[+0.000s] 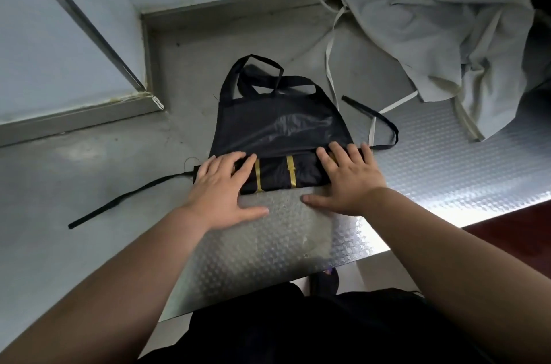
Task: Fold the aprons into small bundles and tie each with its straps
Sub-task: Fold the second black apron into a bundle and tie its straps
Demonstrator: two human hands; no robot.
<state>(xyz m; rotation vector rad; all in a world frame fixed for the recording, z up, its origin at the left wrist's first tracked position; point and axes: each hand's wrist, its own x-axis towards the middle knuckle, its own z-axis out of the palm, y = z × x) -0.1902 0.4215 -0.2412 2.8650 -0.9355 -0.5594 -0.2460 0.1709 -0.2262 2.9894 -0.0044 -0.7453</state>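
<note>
A black apron (277,122) with gold stripes lies on the metal table (432,167), its near part rolled into a thick band (280,174). My left hand (222,190) presses flat on the left end of the roll, fingers spread. On the right end, my right hand (347,179) presses the same way. The bib and neck loop (256,71) lie flat beyond the roll. One black waist strap (125,199) trails to the left, the other strap (378,122) loops to the right.
A crumpled grey apron (447,29) with pale straps (329,59) lies at the back right. A raised metal ledge (238,10) and wall panels bound the table at the back and left. The table's front edge runs near my body.
</note>
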